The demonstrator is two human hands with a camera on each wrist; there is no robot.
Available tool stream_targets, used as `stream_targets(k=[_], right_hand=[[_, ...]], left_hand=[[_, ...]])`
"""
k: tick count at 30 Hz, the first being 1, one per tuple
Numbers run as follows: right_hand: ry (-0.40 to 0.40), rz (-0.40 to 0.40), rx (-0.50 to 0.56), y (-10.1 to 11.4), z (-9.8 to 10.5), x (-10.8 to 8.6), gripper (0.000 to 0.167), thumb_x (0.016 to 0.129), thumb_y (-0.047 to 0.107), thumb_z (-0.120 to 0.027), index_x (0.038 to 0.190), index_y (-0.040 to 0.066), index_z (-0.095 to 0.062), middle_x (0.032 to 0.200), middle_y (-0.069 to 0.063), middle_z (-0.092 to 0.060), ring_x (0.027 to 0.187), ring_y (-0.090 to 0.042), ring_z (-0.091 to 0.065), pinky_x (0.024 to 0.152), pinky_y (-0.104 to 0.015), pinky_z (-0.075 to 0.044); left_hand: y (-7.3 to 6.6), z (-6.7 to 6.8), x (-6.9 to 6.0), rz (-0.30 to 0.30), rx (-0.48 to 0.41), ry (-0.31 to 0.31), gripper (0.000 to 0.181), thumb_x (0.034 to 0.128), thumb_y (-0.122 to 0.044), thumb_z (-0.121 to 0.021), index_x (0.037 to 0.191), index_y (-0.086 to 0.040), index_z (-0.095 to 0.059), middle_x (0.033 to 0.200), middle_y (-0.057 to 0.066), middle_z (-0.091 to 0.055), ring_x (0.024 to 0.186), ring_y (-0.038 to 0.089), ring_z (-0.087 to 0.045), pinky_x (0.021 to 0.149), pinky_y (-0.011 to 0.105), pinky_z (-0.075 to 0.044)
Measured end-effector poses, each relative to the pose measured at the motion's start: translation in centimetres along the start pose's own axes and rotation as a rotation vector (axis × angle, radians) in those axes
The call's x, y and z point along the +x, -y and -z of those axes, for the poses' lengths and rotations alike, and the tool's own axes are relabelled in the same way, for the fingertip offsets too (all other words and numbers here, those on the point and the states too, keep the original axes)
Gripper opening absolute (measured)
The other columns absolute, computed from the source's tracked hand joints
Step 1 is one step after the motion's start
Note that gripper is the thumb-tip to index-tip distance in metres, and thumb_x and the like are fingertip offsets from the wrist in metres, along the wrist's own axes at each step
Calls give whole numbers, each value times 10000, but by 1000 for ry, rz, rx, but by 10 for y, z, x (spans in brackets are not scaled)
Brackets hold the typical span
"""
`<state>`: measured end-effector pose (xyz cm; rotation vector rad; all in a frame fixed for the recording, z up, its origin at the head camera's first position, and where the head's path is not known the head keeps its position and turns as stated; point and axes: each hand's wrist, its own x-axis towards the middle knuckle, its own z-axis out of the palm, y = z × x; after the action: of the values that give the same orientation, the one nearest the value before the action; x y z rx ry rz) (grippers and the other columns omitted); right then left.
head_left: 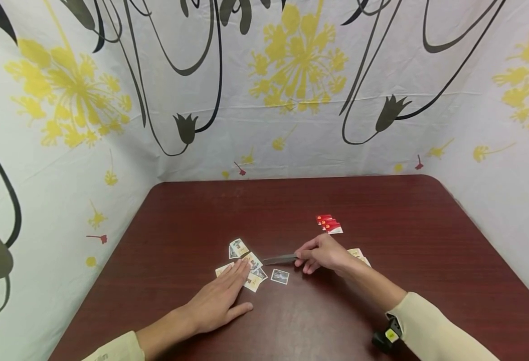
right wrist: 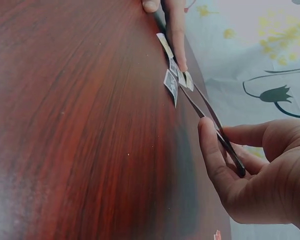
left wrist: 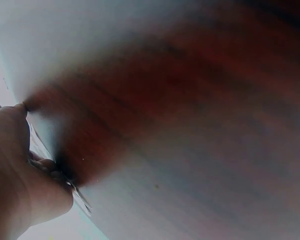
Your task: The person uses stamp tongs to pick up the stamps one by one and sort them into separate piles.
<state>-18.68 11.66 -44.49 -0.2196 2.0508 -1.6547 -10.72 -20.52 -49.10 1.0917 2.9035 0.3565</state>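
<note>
Several small cream-and-grey stamps lie in a loose, overlapping group on the table. My left hand rests on them with its fingers stretched out and covers part of the group. In my right hand a pair of metal tweezers is pinched between thumb and fingers, pointing left toward the group. The right wrist view shows the tweezers with their two arms apart, the tips close to the stamps; whether they touch one is hard to tell. A single grey stamp lies just right of the group.
Red-and-white stamps overlap in a row beyond my right hand. More cream stamps are partly hidden behind my right forearm. The dark red wooden table meets a flower-patterned cloth at its back and sides.
</note>
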Motion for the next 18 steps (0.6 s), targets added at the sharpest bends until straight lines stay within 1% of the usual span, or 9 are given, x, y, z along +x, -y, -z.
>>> stream_targets(k=[7,12,18], right_hand=[[51,15,36,-3,-2,-1,253,1020,-34,-641,1173,-234,-668,917,-263,-764,613,-138,-689,618,-272,-629],[39,7,42,-4,-7,1,234,1016,-41,-640,1158,-222,-683,910,-266,-766,608,-140,-693,610,-270,-627],[3,-1,37,-4,-10,1,219,1013,-48,-641,1150,-210,-696,894,-252,-768,592,-138,-686,601,-279,-628]], left_hand=[[1,0,0,3,-1,8,851,1090,-529,-539,1649,55,-271,1718,208,-268,1605,347,-208,1282,487,-258],[0,0,0,1,-10,6,847,1089,-520,-548,1647,56,-277,1714,211,-276,1603,350,-213,1280,490,-262],[0,2,0,0,-12,9,851,1089,-525,-545,1650,52,-271,1717,209,-270,1605,347,-207,1280,492,-262]])
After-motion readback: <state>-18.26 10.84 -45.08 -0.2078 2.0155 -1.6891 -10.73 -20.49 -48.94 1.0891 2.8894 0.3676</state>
